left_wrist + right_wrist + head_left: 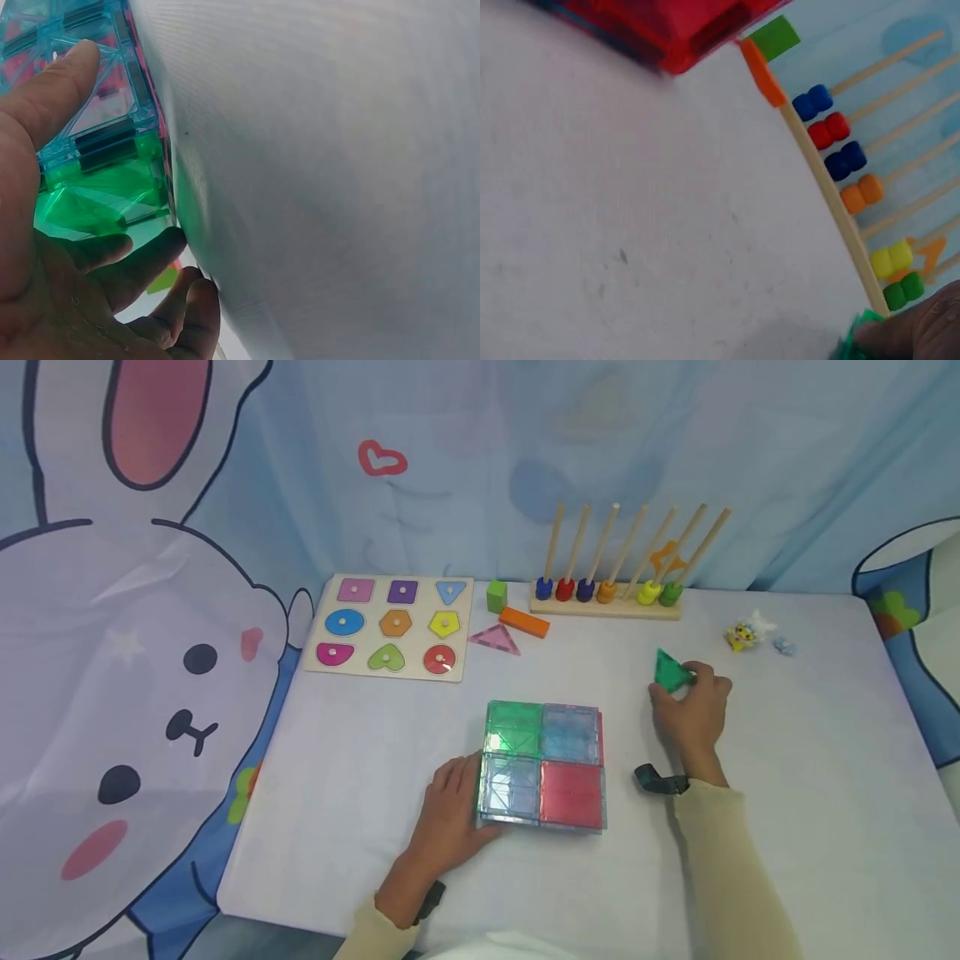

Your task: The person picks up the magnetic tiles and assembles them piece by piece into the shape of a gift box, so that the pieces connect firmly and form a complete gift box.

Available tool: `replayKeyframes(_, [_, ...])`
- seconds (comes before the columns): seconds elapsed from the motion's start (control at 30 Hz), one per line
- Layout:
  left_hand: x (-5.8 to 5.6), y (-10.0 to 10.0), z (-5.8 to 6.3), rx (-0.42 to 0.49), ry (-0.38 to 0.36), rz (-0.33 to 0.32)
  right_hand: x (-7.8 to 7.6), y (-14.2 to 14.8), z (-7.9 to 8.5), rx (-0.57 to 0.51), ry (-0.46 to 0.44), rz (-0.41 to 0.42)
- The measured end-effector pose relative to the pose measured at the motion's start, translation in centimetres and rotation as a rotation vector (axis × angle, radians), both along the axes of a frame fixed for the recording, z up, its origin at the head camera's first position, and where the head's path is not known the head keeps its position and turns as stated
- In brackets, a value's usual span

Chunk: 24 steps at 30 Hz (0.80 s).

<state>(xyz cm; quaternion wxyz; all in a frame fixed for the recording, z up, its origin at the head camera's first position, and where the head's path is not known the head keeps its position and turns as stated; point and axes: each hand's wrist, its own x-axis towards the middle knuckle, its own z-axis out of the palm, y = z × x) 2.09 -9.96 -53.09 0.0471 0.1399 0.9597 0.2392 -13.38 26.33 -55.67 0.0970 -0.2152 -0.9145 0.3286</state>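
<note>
A block of clear magnetic tiles stands mid-table, its top made of green, red and bluish squares. My left hand rests along its left side. The left wrist view shows that thumb against a blue tile face and the fingers stretched loosely beside a green tile. Off to the right of the block, my right hand pinches a green triangle tile between thumb and fingers. Only a fingertip and a bit of green tile show in the right wrist view.
Behind lie a wooden shape puzzle board, a green block, an orange block and a pink triangle tile. A peg rack with coloured beads stands at the back. Small figurines sit at the right.
</note>
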Motion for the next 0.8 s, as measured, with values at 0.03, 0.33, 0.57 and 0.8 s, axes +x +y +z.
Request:
replayKeyframes(0.03, [0.0, 0.0, 0.0, 0.002, 0.003, -0.002, 0.5, -0.3, 0.4, -0.02, 0.044, 0.01])
replayKeyframes(0.33, [-0.2, -0.1, -0.3, 0.019, 0.009, -0.015, 8.2, -4.9, 7.2, -0.068, 0.398, 0.526])
replayKeyframes(0.57, [-0.2, -0.2, -0.5, 0.016, 0.02, -0.009, 10.8, -8.2, 7.2, -0.02, 0.377, 0.768])
replayKeyframes(0.8, [-0.2, -0.2, -0.5, 0.012, 0.039, -0.011, 11.9, -8.2, 7.0, -0.084, 0.331, 0.724])
